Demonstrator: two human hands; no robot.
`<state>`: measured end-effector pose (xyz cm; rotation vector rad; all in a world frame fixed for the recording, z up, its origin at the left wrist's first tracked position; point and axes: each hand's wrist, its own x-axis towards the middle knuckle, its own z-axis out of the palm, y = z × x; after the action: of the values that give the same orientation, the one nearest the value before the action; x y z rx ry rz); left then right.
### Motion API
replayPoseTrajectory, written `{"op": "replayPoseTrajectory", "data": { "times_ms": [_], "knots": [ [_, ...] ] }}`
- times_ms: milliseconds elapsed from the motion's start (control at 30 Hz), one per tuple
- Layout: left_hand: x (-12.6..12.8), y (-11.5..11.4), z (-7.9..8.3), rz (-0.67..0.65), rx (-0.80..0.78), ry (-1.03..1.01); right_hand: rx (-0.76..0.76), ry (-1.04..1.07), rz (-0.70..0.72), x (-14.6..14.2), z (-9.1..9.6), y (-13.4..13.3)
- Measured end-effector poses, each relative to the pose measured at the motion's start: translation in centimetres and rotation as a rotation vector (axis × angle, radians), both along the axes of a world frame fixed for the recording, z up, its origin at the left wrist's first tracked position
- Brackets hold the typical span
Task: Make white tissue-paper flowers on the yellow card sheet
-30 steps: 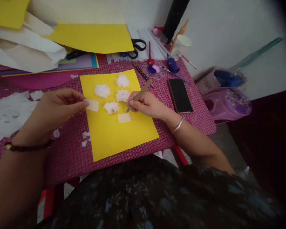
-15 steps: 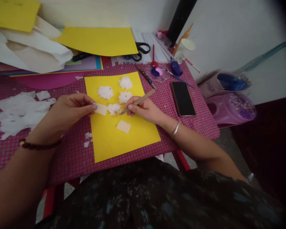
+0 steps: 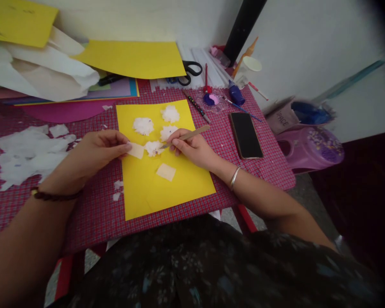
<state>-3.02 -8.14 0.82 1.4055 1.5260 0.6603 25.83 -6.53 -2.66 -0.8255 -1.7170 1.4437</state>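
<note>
My left hand (image 3: 107, 145) pinches a small cream piece of paper (image 3: 136, 150) between thumb and fingertips, over the left side of a yellow sheet (image 3: 170, 196). In my right hand (image 3: 191, 147) is a slim brown stick (image 3: 195, 133), gripped like a pen. Its greyish tip meets the right edge of a fluffy white paper tuft (image 3: 153, 148). Another white tuft (image 3: 143, 126) lies farther up the sheet, with a third tuft (image 3: 170, 114) to its right. One more sits partly behind my right fingers. A second cream paper piece (image 3: 166, 171) lies flat below the tufts.
White paper scraps (image 3: 28, 149) spread at left. A phone (image 3: 246, 135), a patterned pencil (image 3: 196, 105), a paint palette (image 3: 211, 98) and a blue bottle (image 3: 236, 93) lie at right. Black-handled scissors (image 3: 191, 72) rest behind, partly under another yellow sheet (image 3: 131, 57).
The stick's tip has shifted slightly up, from beside the tuft's lower right to its right edge. My left hand keeps its paper piece nearly in place. The camera view has moved slightly.
</note>
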Motion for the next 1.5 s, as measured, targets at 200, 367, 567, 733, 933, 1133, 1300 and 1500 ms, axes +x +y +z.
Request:
{"op": "replayPoseTrajectory", "data": {
  "times_ms": [200,367,567,733,933,1133,1300,1500],
  "knots": [
    [0.3,0.3,0.2,-0.045,-0.047,0.048,0.001,0.023,-0.056,-0.1,-0.1,0.2],
    [0.1,0.4,0.1,-0.095,-0.031,0.071,0.018,0.078,0.004,0.0,0.1,-0.3],
    [0.0,0.2,-0.1,-0.176,0.012,0.124,0.034,0.004,0.087,-0.5,-0.2,-0.4],
    [0.5,0.2,0.1,-0.156,0.004,0.142,0.08,-0.02,0.078,-1.0,-0.7,-0.1],
    [1.0,-0.4,1.0,-0.094,-0.027,0.03,0.051,-0.043,0.018,-1.5,-0.8,0.1],
    [3.0,-1.4,1.1,-0.081,-0.025,-0.036,0.015,-0.072,-0.019,-1.7,-0.3,0.1],
    [4.4,-1.1,-0.2,-0.069,0.137,0.154,-0.01,-0.008,-0.036,-1.5,-0.4,0.2],
    [4.9,-0.5,-0.5,-0.056,0.155,0.174,-0.007,0.054,-0.136,-1.0,0.1,-0.4]
  ]
}}
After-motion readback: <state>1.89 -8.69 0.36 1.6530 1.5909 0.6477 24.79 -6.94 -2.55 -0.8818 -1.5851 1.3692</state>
